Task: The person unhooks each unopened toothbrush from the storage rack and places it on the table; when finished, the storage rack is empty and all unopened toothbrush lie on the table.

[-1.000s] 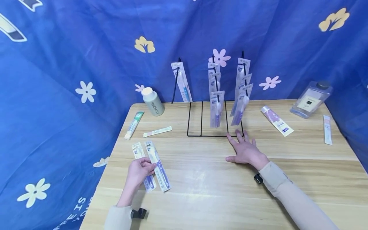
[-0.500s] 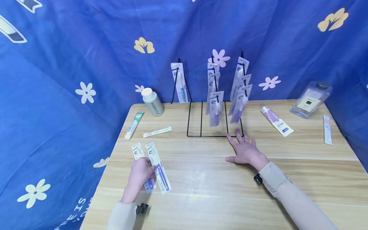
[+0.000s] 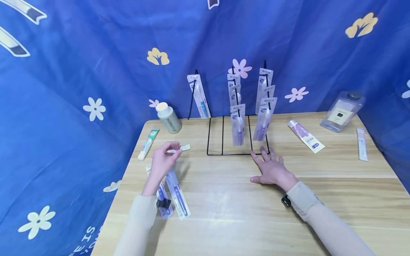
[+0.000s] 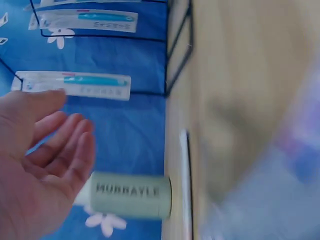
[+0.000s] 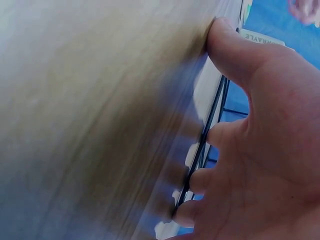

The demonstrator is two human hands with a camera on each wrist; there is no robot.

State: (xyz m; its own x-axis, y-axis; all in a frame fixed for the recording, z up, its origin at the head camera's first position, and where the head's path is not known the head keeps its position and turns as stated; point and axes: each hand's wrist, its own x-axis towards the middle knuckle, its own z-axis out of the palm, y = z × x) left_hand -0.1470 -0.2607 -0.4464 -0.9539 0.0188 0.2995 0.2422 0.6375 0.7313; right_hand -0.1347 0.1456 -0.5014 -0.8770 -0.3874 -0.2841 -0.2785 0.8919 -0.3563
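My left hand (image 3: 164, 160) is raised above the left of the table, its fingers loosely curled with nothing between them. Below it lie two packaged purple toothbrushes (image 3: 178, 196) side by side, partly covered by the hand and wrist. Just behind the fingers shows the end of a slim white packet (image 3: 185, 147). My right hand (image 3: 272, 171) rests on the tabletop with fingers spread, fingertips at the front bar of the black wire rack (image 3: 237, 154). Packaged toothbrushes hang from its hooks: purple ones (image 3: 238, 124) in the middle and on the right (image 3: 264, 119), blue ones (image 4: 97, 85) on the left.
A grey-green bottle (image 3: 169, 119) and a green-capped toothpaste tube (image 3: 148, 144) stand and lie at the back left. To the right are a purple-and-white tube (image 3: 305, 136), a clear bottle (image 3: 342, 112) and another slim packet (image 3: 362, 144). A blue curtain (image 3: 128, 89) hangs behind.
My left hand has let go of the packaged toothbrush on the table and moved up and forward. The right hand stays in place. The hanging toothbrushes sway slightly, and the head view has shifted a little.
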